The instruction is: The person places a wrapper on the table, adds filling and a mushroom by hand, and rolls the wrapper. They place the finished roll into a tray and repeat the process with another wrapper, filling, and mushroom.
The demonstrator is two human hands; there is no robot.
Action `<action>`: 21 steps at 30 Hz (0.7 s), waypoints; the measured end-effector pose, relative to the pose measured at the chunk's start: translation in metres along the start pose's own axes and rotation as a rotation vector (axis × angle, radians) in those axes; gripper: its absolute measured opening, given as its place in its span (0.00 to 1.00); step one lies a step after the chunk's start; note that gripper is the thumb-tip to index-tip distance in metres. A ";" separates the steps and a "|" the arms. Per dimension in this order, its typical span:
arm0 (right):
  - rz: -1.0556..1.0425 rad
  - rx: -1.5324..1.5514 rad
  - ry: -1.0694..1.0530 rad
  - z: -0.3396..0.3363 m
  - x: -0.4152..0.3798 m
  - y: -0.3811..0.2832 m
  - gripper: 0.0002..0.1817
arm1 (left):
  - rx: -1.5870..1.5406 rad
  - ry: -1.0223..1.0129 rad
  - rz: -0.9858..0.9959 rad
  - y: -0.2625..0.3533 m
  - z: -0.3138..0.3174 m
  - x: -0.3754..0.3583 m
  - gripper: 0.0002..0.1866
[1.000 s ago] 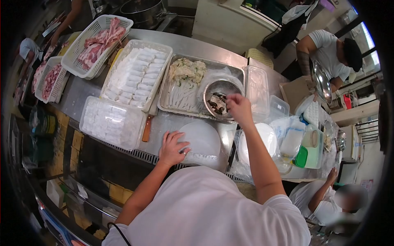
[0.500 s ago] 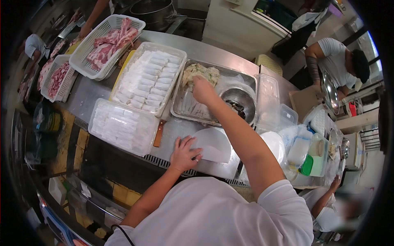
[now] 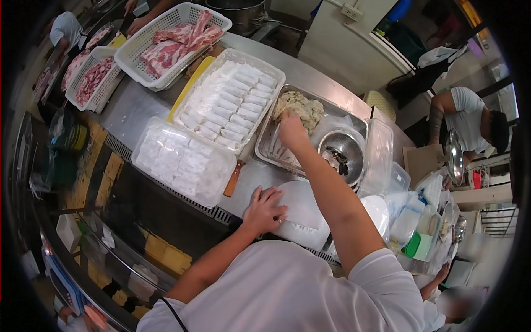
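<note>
My left hand (image 3: 265,211) lies with its fingers spread on the left edge of a round white wrapper sheet (image 3: 301,199), which rests on a pale flat board (image 3: 310,235). My right hand (image 3: 292,131) reaches into a metal tray (image 3: 332,108), at the near edge of a mound of pale filling flecked with green (image 3: 304,109). Its fingers are curled downward, and whether they grip any filling is hidden. Beside the mound in the same tray sits a steel bowl (image 3: 359,157) holding dark pieces.
White rolls fill a plastic tray (image 3: 180,113); a lidded container (image 3: 182,166) stands nearer me. A wooden-handled tool (image 3: 234,178) lies beside them. Raw meat fills a white basket (image 3: 128,58) at the far left. Plastic containers (image 3: 406,213) crowd the right, near a co-worker (image 3: 470,110).
The whole view has shifted, so the counter sits further right. My right hand has moved from atop the filling to its near edge. My left hand keeps its place on the wrapper sheet.
</note>
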State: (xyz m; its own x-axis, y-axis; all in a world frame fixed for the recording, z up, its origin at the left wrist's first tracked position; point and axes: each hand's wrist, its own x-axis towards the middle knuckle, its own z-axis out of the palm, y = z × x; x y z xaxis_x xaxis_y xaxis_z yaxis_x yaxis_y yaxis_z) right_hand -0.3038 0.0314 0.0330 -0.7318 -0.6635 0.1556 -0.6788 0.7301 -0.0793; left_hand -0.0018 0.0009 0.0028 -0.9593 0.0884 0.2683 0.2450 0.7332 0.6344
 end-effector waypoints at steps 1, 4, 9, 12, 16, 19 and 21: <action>-0.031 -0.032 0.000 -0.001 -0.002 0.003 0.12 | -0.002 0.003 0.001 0.000 0.000 0.001 0.09; 0.004 0.115 -0.360 -0.017 -0.012 -0.011 0.17 | -0.007 0.010 0.003 -0.002 0.001 0.002 0.09; 0.089 0.391 0.011 -0.015 0.021 0.002 0.18 | 0.010 -0.006 -0.005 0.002 -0.001 0.002 0.10; 0.137 0.337 -0.012 -0.002 0.020 -0.009 0.18 | 0.016 -0.030 -0.025 0.001 -0.003 0.001 0.11; 0.079 0.231 -0.165 0.006 -0.005 -0.021 0.13 | 0.021 -0.037 -0.021 0.003 -0.001 0.002 0.11; 0.030 0.312 -0.273 -0.019 -0.022 -0.028 0.09 | 0.048 -0.039 -0.008 0.001 0.001 0.004 0.12; 0.043 0.421 -0.328 -0.030 -0.031 -0.033 0.08 | 0.062 -0.034 0.000 0.001 0.001 0.005 0.13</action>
State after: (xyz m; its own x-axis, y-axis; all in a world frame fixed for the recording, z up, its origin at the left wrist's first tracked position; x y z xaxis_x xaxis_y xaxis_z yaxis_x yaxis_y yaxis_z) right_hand -0.2573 0.0327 0.0608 -0.6944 -0.7000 -0.1667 -0.5642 0.6735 -0.4776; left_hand -0.0061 0.0027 0.0043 -0.9638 0.1103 0.2429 0.2368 0.7733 0.5882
